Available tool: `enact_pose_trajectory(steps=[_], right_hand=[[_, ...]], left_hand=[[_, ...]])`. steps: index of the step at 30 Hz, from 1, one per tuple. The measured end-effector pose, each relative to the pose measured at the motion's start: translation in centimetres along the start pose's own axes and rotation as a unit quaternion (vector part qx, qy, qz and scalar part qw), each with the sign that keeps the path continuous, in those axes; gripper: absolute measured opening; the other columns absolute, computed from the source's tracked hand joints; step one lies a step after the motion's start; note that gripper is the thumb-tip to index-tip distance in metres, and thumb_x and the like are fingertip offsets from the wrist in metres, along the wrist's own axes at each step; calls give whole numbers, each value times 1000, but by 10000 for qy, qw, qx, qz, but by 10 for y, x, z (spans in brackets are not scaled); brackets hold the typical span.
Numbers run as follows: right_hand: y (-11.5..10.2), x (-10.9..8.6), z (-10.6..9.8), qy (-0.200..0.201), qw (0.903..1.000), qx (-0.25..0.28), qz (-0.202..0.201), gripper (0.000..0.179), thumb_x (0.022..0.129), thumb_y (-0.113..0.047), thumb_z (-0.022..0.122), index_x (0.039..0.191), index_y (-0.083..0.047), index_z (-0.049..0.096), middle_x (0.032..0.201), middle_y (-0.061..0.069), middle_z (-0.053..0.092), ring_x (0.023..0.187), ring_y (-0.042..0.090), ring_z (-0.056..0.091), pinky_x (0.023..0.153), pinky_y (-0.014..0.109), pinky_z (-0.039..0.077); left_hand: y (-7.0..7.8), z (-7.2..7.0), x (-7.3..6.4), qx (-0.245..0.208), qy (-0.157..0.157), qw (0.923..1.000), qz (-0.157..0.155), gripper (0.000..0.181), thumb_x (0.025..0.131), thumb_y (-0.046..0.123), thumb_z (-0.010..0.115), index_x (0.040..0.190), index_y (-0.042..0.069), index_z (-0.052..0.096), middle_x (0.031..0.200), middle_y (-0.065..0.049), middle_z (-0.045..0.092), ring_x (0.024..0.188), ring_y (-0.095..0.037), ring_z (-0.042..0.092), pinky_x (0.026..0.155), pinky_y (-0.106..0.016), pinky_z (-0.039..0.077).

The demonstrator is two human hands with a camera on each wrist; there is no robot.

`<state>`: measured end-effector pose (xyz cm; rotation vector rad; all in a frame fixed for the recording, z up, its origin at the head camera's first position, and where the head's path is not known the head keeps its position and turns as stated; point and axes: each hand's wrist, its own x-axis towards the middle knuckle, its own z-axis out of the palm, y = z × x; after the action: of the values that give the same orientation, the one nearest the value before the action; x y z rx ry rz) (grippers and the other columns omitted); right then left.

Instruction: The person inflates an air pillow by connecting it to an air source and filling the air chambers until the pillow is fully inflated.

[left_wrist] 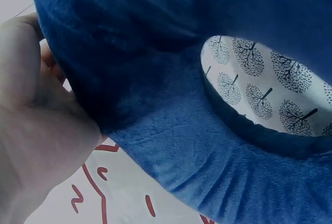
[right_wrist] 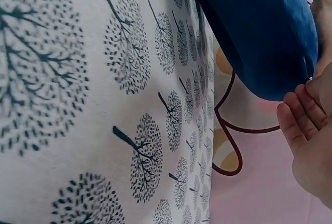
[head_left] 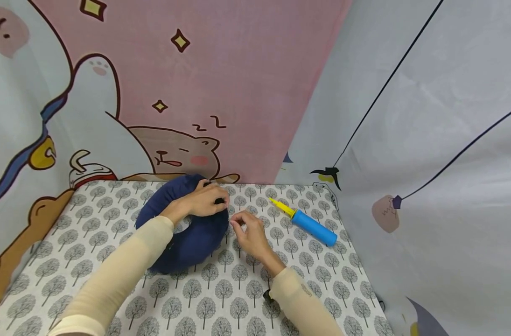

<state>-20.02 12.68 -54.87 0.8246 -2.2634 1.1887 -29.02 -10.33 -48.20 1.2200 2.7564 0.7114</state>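
A navy, plush ring-shaped cushion (head_left: 202, 238) stands tilted on the tree-print cloth, its centre hole showing the cloth in the left wrist view. My left hand (head_left: 206, 198) grips its outer rim at the upper right; in the left wrist view, part of that hand's fingers is hidden behind the cushion. Beside the same rim, my right hand (head_left: 253, 235) has thumb and fingertips together. The right wrist view shows them pinching a tiny pale yellowish piece (right_wrist: 309, 80) at the cushion's edge; its kind is too small to make out.
A blue hand pump (head_left: 314, 227) with a yellow nozzle (head_left: 282, 206) lies on the cloth to the right of my right hand. Printed fabric walls rise at the back, left and right. A small black item (head_left: 269, 295) shows beside my right wrist.
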Motion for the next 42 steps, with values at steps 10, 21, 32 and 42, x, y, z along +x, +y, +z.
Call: enact_pose_trajectory(steps=[10, 21, 32, 42], right_hand=[[-10, -10, 1, -375, 9991, 177, 97, 5, 105, 1, 75, 105, -3, 76, 97, 9, 80, 84, 18, 76, 78, 27, 63], [-8, -12, 1, -217, 9988, 299, 312, 5, 103, 4, 76, 104, -1, 78, 100, 12, 82, 86, 22, 78, 80, 30, 66], [21, -24, 3, -283, 9962, 79, 815, 4, 106, 2, 74, 107, -1, 78, 99, 13, 81, 87, 23, 80, 79, 30, 67], [34, -30, 2, -445, 9884, 61, 1452, 4, 103, 2, 77, 105, -2, 79, 97, 11, 83, 85, 20, 79, 78, 26, 65]], left_hand=[[-9, 3, 3, -75, 306, 9995, -92, 15, 113, 29, 67, 101, 30, 75, 110, 6, 74, 127, -33, 63, 122, -85, 22], [-19, 17, 11, -250, 266, 9988, -311, 17, 112, 31, 66, 104, 30, 81, 118, 3, 78, 126, -33, 65, 126, -86, 18], [-15, 10, -11, -400, 377, 9984, 96, 46, 115, 37, 68, 151, 9, 71, 158, -21, 67, 150, -47, 59, 127, -75, 39], [-27, -12, -65, -401, 669, 9937, -807, 60, 114, 31, 70, 164, 2, 55, 171, -29, 51, 160, -52, 48, 129, -72, 39]])
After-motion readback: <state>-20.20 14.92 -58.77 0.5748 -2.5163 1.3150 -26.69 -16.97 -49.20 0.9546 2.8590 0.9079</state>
